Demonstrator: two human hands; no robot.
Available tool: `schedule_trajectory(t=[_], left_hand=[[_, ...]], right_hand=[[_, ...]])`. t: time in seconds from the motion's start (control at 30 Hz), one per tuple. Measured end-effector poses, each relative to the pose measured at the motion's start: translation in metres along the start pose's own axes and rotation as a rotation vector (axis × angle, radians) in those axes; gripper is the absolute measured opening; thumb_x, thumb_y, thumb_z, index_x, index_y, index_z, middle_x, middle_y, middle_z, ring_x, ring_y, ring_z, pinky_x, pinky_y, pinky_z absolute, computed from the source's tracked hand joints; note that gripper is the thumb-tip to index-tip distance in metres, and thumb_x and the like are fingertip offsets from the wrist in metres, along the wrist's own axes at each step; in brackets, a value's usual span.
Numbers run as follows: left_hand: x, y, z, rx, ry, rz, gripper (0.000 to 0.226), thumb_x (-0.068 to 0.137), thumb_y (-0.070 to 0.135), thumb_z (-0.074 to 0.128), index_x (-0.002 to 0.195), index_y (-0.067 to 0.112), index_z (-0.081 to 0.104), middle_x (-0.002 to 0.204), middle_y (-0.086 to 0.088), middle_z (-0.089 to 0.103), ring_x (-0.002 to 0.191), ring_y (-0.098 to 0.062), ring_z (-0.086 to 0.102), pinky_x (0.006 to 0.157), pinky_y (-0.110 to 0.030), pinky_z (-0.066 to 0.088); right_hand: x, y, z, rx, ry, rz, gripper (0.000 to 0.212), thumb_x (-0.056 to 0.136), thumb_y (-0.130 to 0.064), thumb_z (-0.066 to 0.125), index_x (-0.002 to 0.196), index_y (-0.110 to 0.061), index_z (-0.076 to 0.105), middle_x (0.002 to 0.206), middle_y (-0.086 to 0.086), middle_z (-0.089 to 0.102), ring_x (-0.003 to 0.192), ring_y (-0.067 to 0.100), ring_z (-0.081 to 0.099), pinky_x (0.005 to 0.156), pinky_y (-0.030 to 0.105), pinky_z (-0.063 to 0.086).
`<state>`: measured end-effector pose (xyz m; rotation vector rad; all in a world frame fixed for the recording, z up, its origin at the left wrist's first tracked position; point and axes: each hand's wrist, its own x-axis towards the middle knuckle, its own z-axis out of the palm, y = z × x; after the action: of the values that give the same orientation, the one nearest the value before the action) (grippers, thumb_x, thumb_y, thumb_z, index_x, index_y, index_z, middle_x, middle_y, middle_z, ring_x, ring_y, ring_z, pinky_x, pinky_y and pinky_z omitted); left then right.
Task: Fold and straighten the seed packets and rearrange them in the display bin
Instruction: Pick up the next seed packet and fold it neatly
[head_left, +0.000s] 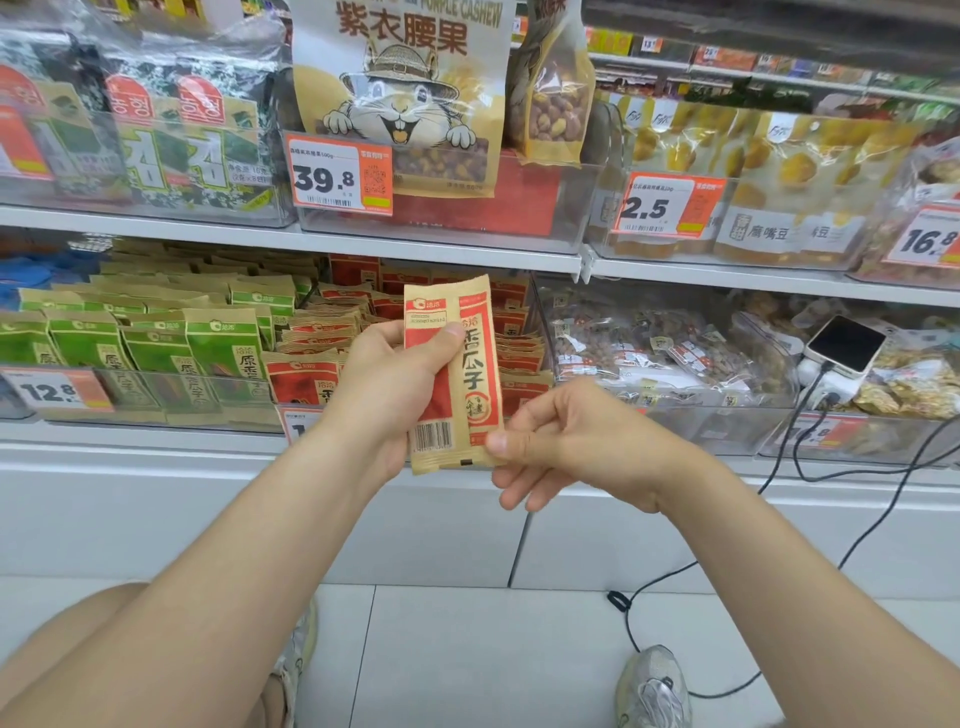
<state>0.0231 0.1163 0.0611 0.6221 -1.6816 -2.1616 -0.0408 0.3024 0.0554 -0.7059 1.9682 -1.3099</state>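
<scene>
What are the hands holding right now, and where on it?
One red seed packet: left hand grips its left edge, right hand pinches its bottom right corner.

- White shelves (311, 236) run across in two tiers.
- A plain white base panel (208, 519) sits below them.
- Pale floor tiles (467, 649) carry a trailing black cable (618, 601).
</scene>
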Motion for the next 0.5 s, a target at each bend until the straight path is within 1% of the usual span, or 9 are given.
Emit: schedule_trajectory(t=[0.03,0.1,0.17,0.27,0.37,0.43,0.5], left_hand=[[0.0002,0.0001,0.0000,0.002,-0.002,0.008,0.026,0.105,0.031,0.069,0.125,0.014,0.069,0.100,-0.006,0.083,0.084,-0.023,0.082,0.058,-0.036,0.064],[-0.0013,0.0015,-0.0001,0.001,-0.037,-0.007,0.027,0.110,0.036,0.059,0.121,0.015,0.072,0.100,-0.006,0.083,0.089,-0.026,0.082,0.063,-0.039,0.065],[-0.0034,0.0019,-0.0010,-0.005,-0.058,-0.020,0.033,0.112,0.041,0.053,0.117,0.018,0.076,0.101,-0.006,0.083,0.093,-0.027,0.082,0.065,-0.039,0.065],[-0.0051,0.0026,-0.0010,-0.007,-0.070,-0.020,0.037,0.112,0.046,0.050,0.116,0.021,0.077,0.102,-0.006,0.083,0.092,-0.024,0.081,0.071,-0.039,0.064],[-0.0057,0.0047,-0.0022,-0.012,-0.076,-0.022,0.035,0.112,0.044,0.050,0.117,0.022,0.077,0.103,-0.006,0.083,0.093,-0.025,0.081,0.070,-0.040,0.066],[-0.0044,0.0052,-0.0034,-0.009,-0.082,-0.030,0.034,0.112,0.042,0.052,0.117,0.020,0.077,0.104,-0.008,0.083,0.098,-0.029,0.081,0.077,-0.044,0.066],[-0.0052,0.0051,-0.0030,-0.004,-0.100,-0.049,0.033,0.112,0.041,0.053,0.118,0.020,0.077,0.105,-0.008,0.083,0.100,-0.029,0.080,0.085,-0.047,0.064]], right_hand=[[0.0009,0.0024,0.0001,-0.028,0.017,0.019,0.024,0.098,-0.020,0.077,0.094,0.003,0.074,0.089,0.022,0.080,0.079,0.032,0.081,0.062,0.030,0.064],[0.0029,0.0063,0.0001,-0.066,0.038,0.040,0.021,0.101,-0.015,0.075,0.095,0.006,0.074,0.088,0.021,0.080,0.078,0.031,0.081,0.061,0.029,0.064],[0.0042,0.0068,0.0006,-0.079,0.045,0.039,0.021,0.100,-0.015,0.076,0.095,0.006,0.075,0.088,0.020,0.080,0.080,0.031,0.082,0.063,0.029,0.064],[0.0060,0.0067,0.0015,-0.096,0.045,0.046,0.022,0.099,-0.016,0.078,0.096,0.006,0.076,0.089,0.019,0.081,0.084,0.031,0.082,0.067,0.030,0.065],[0.0060,0.0052,0.0020,-0.081,0.044,0.042,0.026,0.096,-0.021,0.081,0.103,0.004,0.078,0.093,0.017,0.082,0.091,0.029,0.082,0.080,0.036,0.067],[0.0058,0.0033,0.0036,-0.020,0.071,0.014,0.027,0.095,-0.026,0.082,0.110,-0.004,0.079,0.099,0.013,0.083,0.097,0.028,0.081,0.089,0.039,0.066],[0.0082,0.0038,0.0039,0.064,0.133,-0.028,0.025,0.096,-0.025,0.080,0.113,-0.007,0.079,0.102,0.012,0.083,0.099,0.029,0.081,0.094,0.042,0.065]])
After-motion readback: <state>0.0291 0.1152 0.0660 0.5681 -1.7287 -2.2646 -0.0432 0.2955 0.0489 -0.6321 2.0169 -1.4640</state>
